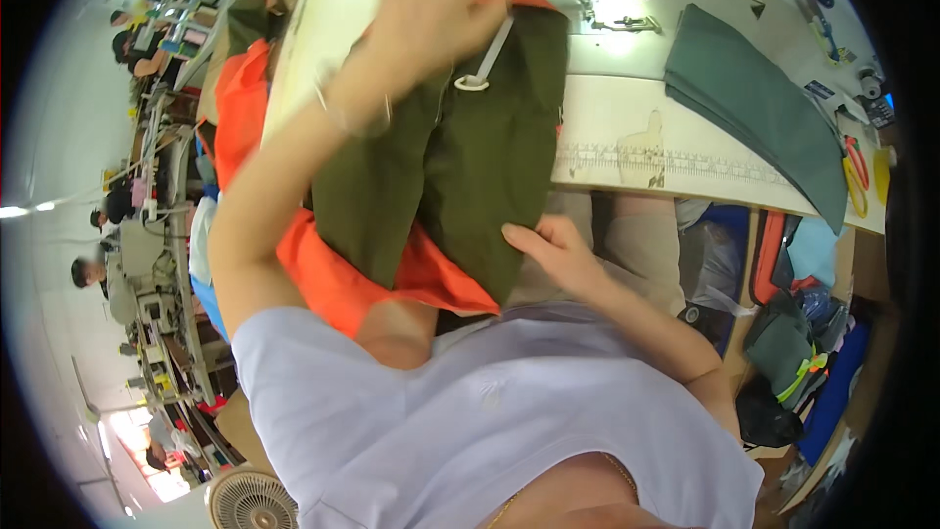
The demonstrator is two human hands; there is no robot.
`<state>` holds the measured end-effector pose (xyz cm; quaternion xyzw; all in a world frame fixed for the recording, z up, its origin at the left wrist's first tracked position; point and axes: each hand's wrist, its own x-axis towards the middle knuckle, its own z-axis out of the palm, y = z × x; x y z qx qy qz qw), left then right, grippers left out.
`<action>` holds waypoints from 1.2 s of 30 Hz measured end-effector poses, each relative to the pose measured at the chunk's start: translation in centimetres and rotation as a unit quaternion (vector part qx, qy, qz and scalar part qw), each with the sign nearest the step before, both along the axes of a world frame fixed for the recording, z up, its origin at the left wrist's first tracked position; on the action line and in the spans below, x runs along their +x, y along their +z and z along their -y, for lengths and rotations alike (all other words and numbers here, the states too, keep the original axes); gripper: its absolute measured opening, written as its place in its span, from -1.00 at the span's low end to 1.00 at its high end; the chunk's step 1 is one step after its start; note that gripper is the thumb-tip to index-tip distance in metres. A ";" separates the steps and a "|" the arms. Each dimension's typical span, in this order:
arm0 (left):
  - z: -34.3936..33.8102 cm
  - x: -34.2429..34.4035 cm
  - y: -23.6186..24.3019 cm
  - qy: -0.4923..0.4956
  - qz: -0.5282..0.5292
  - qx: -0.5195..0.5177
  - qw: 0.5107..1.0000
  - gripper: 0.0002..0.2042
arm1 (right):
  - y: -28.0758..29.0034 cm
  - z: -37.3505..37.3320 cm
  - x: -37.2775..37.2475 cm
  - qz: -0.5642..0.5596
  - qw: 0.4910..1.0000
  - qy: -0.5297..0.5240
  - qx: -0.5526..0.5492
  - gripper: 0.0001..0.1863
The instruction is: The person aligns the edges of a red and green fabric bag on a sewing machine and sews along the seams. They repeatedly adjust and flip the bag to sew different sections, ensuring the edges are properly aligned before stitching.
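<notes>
Over the person's lap, in front of the pale sewing bench, an olive-green fabric garment with a bright orange lining hangs spread between both hands. The left hand is raised and clenched on the garment's top edge, near a white cord loop, apparently to lift the cloth so that it drapes open and can be looked over. The right hand lies lower, fingers loosely extended against the garment's lower right edge, touching rather than gripping, seemingly to steady the hanging cloth. The garment thus sits between the hands, below the left and just left of the right. A folded dark green cloth piece rests on the bench, well apart.
</notes>
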<state>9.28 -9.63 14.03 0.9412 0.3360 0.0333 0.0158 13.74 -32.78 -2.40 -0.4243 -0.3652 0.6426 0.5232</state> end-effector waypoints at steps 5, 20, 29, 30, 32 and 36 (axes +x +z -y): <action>-0.2 -3.0 -11.5 -0.260 0.183 0.019 0.948 -0.56 | -0.4 0.2 -0.6 -0.109 0.988 -0.095 -0.049 -0.67; -3.6 1.3 -12.0 -0.227 0.089 0.026 0.969 -0.50 | -1.8 2.1 3.7 0.218 0.971 0.092 0.037 -0.77; -9.3 5.5 -12.9 -0.204 0.027 0.018 0.978 -0.59 | -0.6 0.9 4.5 -0.105 0.990 -0.040 -0.080 -0.76; -9.9 5.6 -13.1 -0.208 0.031 0.024 0.977 -0.59 | -0.6 1.0 4.7 -0.058 0.996 -0.049 -0.055 -0.78; -10.3 6.1 -12.9 -0.197 0.005 0.002 0.980 -0.60 | -0.8 1.2 5.2 0.036 0.997 -0.067 -0.007 -0.80; -10.4 7.7 -12.1 -0.289 0.108 -0.019 0.951 -0.66 | -0.2 1.8 5.2 0.105 0.989 -0.105 -0.010 -0.74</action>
